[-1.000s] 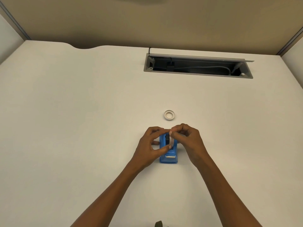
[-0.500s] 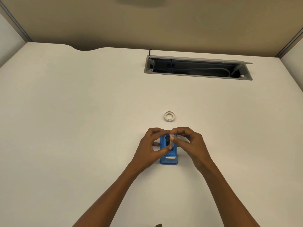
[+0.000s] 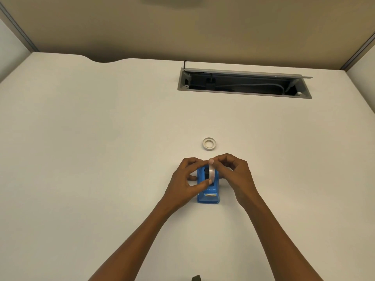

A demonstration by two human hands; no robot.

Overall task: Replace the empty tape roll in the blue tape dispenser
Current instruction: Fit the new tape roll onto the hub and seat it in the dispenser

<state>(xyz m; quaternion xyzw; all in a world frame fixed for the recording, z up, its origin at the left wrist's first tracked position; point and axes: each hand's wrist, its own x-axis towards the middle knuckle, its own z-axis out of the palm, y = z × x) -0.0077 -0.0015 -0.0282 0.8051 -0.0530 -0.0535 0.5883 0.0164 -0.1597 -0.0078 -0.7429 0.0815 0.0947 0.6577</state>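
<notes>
Head cam: blue tape dispenser [image 3: 209, 196] runs near-to-far, cutter end nearest me. Left hand [image 3: 187, 180] and right hand [image 3: 235, 175] both pinch the clear tape roll [image 3: 211, 173], standing on edge above it.

The tape roll [image 3: 211, 173] now stands higher above the dispenser [image 3: 209, 194]. The right hand [image 3: 235, 175] has lifted slightly.

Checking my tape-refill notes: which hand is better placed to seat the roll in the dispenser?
Right hand, probably: its fingers pinch the top of the clear tape roll over the blue plastic tape dispenser. The left hand supports from beside.
</notes>
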